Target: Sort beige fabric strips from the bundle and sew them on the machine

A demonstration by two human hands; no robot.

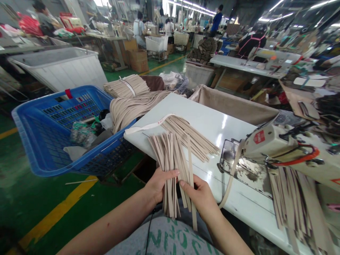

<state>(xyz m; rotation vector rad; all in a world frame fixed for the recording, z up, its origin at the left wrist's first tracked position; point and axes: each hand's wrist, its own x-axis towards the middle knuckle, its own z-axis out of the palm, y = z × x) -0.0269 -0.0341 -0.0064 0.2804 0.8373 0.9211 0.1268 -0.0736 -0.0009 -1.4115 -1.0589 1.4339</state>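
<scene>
By the edge of the shiny, flat white table [202, 115] is a fan of long, thin, beige, cloth-like strips [168, 156]. The left hand [156, 184] grips most; the right hand [198, 193] pinches a few at the side. A snug hold should stop slips.

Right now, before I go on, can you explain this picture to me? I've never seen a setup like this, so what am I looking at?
There's no robot here, just a person working bare-handed. The single picture comes from a camera worn on the head, looking forward and down. The left hand grips a bunch of beige strips, and the right hand pinches a few strips beside it. On the white table lies another bundle of strips, with a white band by its far end. On the right stands what looks like a sewing machine; on the left, a blue basket contains bags.
</scene>
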